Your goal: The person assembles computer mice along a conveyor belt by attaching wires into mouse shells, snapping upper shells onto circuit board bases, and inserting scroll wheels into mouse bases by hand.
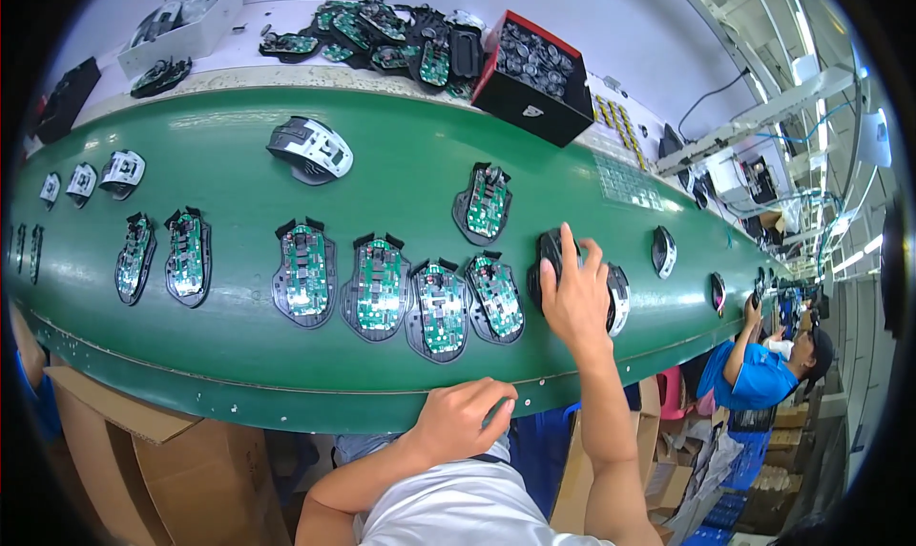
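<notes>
My right hand (576, 303) reaches over the green belt, thumb and fingers around a black computer mouse (548, 248); the hand covers part of it. Just right of that hand sits a white-and-black mouse (619, 303), partly hidden by it. My left hand (463, 418) rests at the belt's near edge, fingers curled in, with nothing visible in them. Left of the right hand lie open mouse bases with green circuit boards, among them one nearest it (496, 298), another beside that (438, 312) and one farther back (485, 205).
The green belt (239, 355) runs across. At its far side stand a red-and-black box of small round parts (534, 69) and a heap of circuit-board assemblies (372, 35). A white-shelled mouse (312, 150) lies mid-belt. Cardboard boxes (200, 470) stand below; a co-worker in blue (749, 374) sits right.
</notes>
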Demonstrator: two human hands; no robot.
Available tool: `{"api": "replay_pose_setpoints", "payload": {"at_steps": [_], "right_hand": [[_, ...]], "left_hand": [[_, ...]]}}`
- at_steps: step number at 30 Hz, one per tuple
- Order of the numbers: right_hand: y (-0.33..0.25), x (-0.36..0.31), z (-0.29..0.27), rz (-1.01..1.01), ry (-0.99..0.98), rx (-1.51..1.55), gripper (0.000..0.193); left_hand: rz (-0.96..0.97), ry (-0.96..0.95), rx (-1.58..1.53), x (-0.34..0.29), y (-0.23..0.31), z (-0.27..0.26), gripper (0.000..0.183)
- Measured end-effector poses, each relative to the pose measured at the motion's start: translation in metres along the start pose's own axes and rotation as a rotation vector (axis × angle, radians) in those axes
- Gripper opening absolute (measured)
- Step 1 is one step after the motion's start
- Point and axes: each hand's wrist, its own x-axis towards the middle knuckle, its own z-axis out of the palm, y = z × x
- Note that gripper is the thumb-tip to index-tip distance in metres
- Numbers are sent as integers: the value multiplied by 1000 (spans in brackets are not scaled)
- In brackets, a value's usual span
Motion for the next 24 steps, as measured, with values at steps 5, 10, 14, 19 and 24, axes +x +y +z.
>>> {"api": "replay_pose_setpoints", "payload": {"at_steps": [5, 10, 14, 19, 24], "right_hand": [[1, 7, 34, -118, 183, 108, 56], [25, 18, 19, -301, 111, 391, 50], [68, 31, 0, -356, -44, 456, 48], [53, 14, 26, -297, 146, 285, 44], [50, 15, 25, -217, 182, 305, 35]], "left_hand": [[106, 66, 4, 4, -5, 1, 8], [64, 57, -8, 0, -5, -3, 8], [110, 66, -18, 0, -8, -3, 8], [71, 52, -3, -1, -4, -6, 8], [59, 34, 16, 0, -3, -8, 9]]}}
